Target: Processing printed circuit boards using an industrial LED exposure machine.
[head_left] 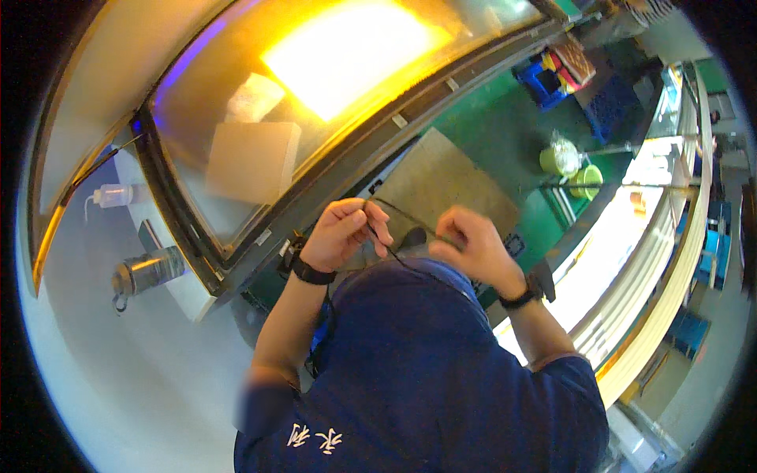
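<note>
My left hand (341, 235) and right hand (471, 251) pinch a thin black cord (404, 214) stretched between them above my blue shirt (418, 363). Left of the cord, a squeeze bottle (117, 195) stands beside the window frame (177, 209).

Strong fisheye: straight edges bow hard toward the rim, black vignette rings the whole frame. Main light is a blown-out yellow-orange glare patch (351, 55) on the glass panel (236, 118) at top centre, fully clipped, no detail inside; a blue-violet fringe runs along its left edge. Second overexposed zone: the white strip (623, 236) on the right, washed out. Lower left surface reads flat pale grey, soft. The blue shirt (418, 370) is dim and slightly muddy. The hands mid-frame are reasonably lit, fine detail smeared. A blurred patch sits on the left upper arm. Colours are oversaturated; the rim is soft.
</note>
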A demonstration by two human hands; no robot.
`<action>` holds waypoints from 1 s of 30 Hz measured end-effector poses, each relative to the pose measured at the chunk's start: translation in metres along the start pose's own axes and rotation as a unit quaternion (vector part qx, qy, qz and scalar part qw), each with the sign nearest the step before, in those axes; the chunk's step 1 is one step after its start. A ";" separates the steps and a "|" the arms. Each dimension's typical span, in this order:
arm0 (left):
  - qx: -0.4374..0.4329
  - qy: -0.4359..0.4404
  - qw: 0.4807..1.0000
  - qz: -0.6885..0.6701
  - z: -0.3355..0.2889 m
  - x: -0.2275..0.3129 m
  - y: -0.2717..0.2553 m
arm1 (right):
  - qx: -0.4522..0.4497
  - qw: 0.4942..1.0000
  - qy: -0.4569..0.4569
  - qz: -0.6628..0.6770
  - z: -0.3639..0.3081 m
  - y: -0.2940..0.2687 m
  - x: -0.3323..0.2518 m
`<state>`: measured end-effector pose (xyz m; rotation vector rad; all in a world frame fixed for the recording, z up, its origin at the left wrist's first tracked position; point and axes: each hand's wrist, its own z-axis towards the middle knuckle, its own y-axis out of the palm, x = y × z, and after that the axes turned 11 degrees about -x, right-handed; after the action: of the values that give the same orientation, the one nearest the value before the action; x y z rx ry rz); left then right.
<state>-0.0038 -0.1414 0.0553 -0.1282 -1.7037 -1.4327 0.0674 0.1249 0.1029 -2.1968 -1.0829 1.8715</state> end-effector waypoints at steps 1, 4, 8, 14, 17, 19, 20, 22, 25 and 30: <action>0.002 0.012 1.000 0.008 0.001 -0.003 0.005 | -0.043 0.999 0.021 -0.011 -0.011 -0.005 -0.006; 0.039 -0.023 0.998 0.033 0.003 -0.021 0.015 | -0.159 0.986 0.013 0.038 -0.029 -0.014 -0.008; 0.063 -0.025 0.997 0.024 -0.006 -0.039 0.023 | -0.167 0.971 -0.041 -0.164 -0.032 -0.013 -0.005; 0.059 -0.054 0.993 0.090 -0.023 -0.036 0.027 | -0.253 0.936 -0.097 -0.224 -0.018 -0.009 0.000; 0.086 -0.072 0.980 0.165 -0.038 -0.037 0.011 | -0.268 0.931 -0.086 -0.231 -0.023 -0.038 -0.009; 0.112 -0.109 0.963 0.221 -0.052 -0.038 -0.005 | -0.367 0.879 -0.012 -0.303 -0.036 -0.066 -0.013; 0.116 -0.106 0.962 0.224 -0.060 -0.033 -0.009 | -0.411 0.877 0.053 -0.244 -0.045 -0.078 -0.019; 0.122 -0.135 0.960 0.211 -0.073 -0.020 -0.017 | -0.496 0.847 0.164 -0.097 -0.071 -0.096 -0.031; 0.136 -0.132 0.952 0.239 -0.095 -0.007 -0.033 | -0.579 0.788 0.147 0.148 -0.115 -0.139 -0.059; 0.109 -0.119 0.961 0.224 -0.124 0.015 -0.060 | -0.273 0.638 -0.269 0.668 -0.127 -0.119 -0.163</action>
<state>0.0198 -0.2712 0.0140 -0.5485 -1.8649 -0.9157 0.1217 0.1753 0.3291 -3.3471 0.4883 3.1518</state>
